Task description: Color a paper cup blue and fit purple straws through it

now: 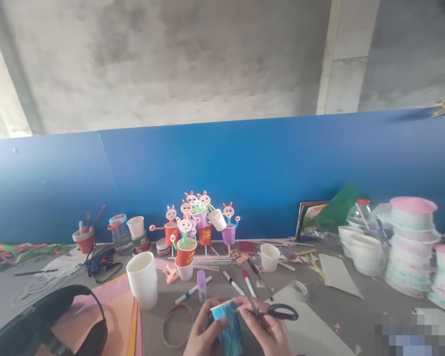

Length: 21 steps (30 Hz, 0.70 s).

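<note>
My left hand (204, 330) is closed around a blue-painted paper cup (230, 332), thumb across its side, near the table's front edge. From the right, my right hand (264, 328) grips a pair of scissors (282, 311) with black handles. The scissors' blades reach toward the cup's white rim; whether they cut into it I cannot make out. Just left of the cup lies a roll of tape (177, 325). Behind it stand a purple-capped glue bottle (202, 287) and several markers (234, 284).
Paper-cup rabbit figures (186, 247) stand at the back middle. White cups (143, 279) are stacked left, beside coloured paper (120, 309) and black headphones (92, 329). A blue glue gun (101, 262) lies farther back. Painted cup stacks (411, 247) rise at right, near white paper (311, 321).
</note>
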Tool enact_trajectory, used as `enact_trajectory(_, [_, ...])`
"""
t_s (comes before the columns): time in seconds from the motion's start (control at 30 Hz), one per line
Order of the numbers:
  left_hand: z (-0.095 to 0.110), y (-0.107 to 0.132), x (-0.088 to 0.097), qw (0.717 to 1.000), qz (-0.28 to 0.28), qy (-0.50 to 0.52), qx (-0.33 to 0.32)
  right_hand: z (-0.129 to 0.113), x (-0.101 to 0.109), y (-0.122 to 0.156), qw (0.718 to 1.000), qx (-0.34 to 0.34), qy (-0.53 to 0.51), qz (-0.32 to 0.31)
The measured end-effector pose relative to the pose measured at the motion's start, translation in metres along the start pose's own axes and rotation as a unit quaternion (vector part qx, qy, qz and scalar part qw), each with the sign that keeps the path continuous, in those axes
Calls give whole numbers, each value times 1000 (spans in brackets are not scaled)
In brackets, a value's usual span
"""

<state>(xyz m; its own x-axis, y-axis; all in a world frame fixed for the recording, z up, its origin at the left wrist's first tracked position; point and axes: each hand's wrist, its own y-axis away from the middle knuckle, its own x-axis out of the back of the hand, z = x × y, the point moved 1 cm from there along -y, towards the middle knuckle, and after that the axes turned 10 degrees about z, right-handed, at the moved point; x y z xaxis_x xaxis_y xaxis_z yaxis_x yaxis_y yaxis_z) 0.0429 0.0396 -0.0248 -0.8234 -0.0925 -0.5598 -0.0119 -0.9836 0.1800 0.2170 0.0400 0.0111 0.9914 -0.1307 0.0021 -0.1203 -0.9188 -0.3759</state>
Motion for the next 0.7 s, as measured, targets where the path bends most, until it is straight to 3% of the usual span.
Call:
enact_trajectory(0.3, [31, 19, -5, 997, 3, -70, -41, -5, 3, 4, 997, 16, 70, -35])
enact_trajectory(0.5, [38, 23, -7, 994, -24, -88, -55, -11, 1, 12, 998, -4, 65, 10])
enact_trajectory(0.7, [40, 24, -3, 987, -25, -143, -74, -11, 4, 13, 993, -5, 104, -53])
